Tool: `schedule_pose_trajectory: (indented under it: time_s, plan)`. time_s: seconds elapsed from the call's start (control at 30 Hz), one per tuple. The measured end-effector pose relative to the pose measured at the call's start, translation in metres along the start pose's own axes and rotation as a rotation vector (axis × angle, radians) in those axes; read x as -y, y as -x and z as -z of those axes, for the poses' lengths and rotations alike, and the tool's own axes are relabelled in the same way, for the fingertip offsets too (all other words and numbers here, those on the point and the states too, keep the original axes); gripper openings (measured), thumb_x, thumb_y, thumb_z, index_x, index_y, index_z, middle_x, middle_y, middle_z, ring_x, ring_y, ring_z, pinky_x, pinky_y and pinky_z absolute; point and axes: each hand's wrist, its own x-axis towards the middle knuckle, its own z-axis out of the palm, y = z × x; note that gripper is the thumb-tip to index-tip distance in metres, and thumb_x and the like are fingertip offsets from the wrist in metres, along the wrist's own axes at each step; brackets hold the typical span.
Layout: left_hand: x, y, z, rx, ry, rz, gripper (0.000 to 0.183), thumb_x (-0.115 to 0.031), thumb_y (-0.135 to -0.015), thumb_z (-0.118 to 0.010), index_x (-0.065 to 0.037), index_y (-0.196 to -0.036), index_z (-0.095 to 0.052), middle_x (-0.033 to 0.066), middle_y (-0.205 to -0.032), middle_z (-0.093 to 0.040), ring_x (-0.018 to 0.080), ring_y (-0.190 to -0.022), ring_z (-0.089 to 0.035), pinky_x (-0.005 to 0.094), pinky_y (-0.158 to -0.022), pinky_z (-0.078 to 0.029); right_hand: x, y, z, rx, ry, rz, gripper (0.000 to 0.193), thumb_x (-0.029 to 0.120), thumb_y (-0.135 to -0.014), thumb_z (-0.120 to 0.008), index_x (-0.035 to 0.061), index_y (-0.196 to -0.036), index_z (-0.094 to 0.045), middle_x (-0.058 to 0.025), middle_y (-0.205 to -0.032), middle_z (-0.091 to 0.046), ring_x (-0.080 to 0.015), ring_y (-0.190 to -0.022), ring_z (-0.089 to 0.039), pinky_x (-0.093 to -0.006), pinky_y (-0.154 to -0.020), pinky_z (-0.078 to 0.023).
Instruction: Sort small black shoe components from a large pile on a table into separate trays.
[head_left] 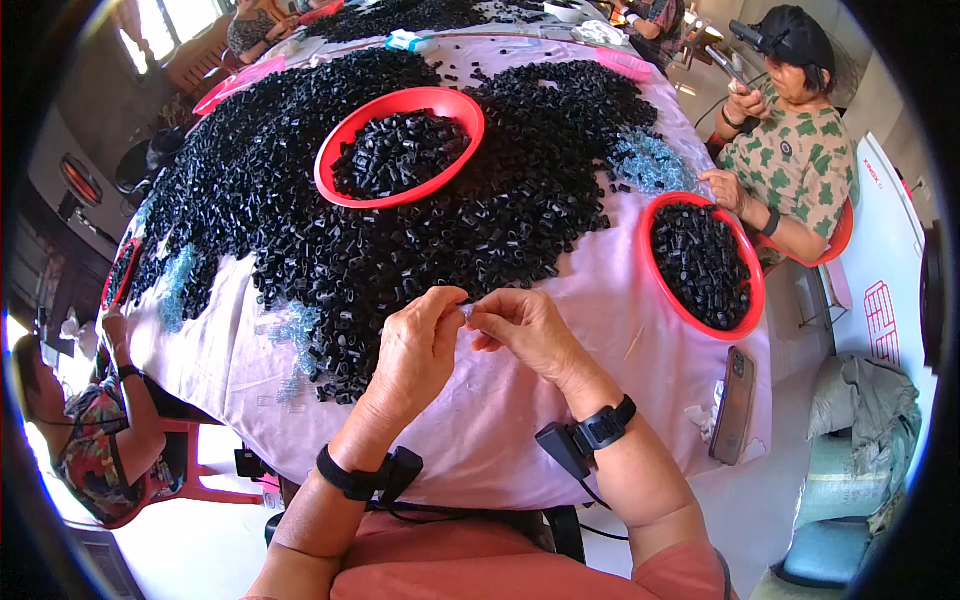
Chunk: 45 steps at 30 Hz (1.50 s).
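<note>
My left hand (413, 345) and my right hand (532, 332) meet over the near edge of the black heap, fingertips pinched together. Between them is a small pale, see-through piece (466, 311), mostly hidden by the fingers. Just beyond my hands spreads a large heap of small black plastic parts (420, 245), some looking like bent clips. To the left of my left hand lies a loose pile of clear bluish plastic pieces (294, 340). Each wrist wears a black strap with a box on it.
A red basin (328, 160) of black parts sits on the heap; another red basin (655, 262) stands at right. A phone (735, 405) and a thin stick (634, 344) lie on the pink cloth (520, 440). Co-workers sit at right (790, 150) and left (105, 440).
</note>
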Motion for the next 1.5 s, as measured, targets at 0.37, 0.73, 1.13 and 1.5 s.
schedule_pose_trajectory:
  time_s: [0.37, 0.73, 1.13, 1.5]
  plan:
    - [-0.008, -0.002, -0.003, 0.038, 0.130, 0.113, 0.018, -0.007, -0.095, -0.056, 0.002, -0.109, -0.063, 0.0136, -0.081, -0.070, 0.0204, -0.072, -0.070, 0.0313, -0.066, -0.055, 0.006, 0.003, -0.001, -0.045, -0.056, 0.070, 0.012, 0.010, -0.091, -0.072, 0.0002, -0.098, -0.071, -0.0044, -0.085, -0.072, -0.0088, -0.075, -0.068, -0.0228, -0.069, -0.057]
    - [-0.003, -0.003, -0.002, 0.066, 0.140, 0.116, 0.013, -0.008, -0.096, -0.056, 0.004, -0.096, -0.062, 0.0127, -0.076, -0.067, 0.0189, -0.068, -0.067, 0.0315, -0.062, -0.053, 0.004, 0.003, -0.002, -0.021, 0.076, 0.078, 0.013, 0.013, -0.096, -0.066, -0.0001, -0.097, -0.067, -0.0045, -0.082, -0.070, -0.0094, -0.072, -0.067, -0.0241, -0.067, -0.056]
    - [0.000, -0.002, -0.005, 0.063, 0.161, 0.150, 0.015, -0.012, -0.097, -0.056, 0.003, -0.097, -0.061, 0.0107, -0.076, -0.067, 0.0153, -0.066, -0.064, 0.0302, -0.061, -0.051, 0.008, 0.004, -0.002, -0.043, -0.009, 0.035, 0.011, 0.012, -0.096, -0.065, 0.0009, -0.097, -0.066, -0.0036, -0.083, -0.068, -0.0091, -0.070, -0.065, -0.0230, -0.066, -0.055]
    - [0.001, -0.002, -0.006, 0.089, 0.149, 0.226, 0.020, -0.014, -0.098, -0.054, 0.004, -0.092, -0.061, 0.0104, -0.071, -0.065, 0.0149, -0.064, -0.062, 0.0307, -0.059, -0.050, 0.007, 0.004, -0.003, -0.039, 0.038, 0.085, 0.009, 0.009, -0.093, -0.067, -0.0001, -0.094, -0.067, -0.0040, -0.079, -0.068, -0.0098, -0.069, -0.065, -0.0236, -0.065, -0.055]
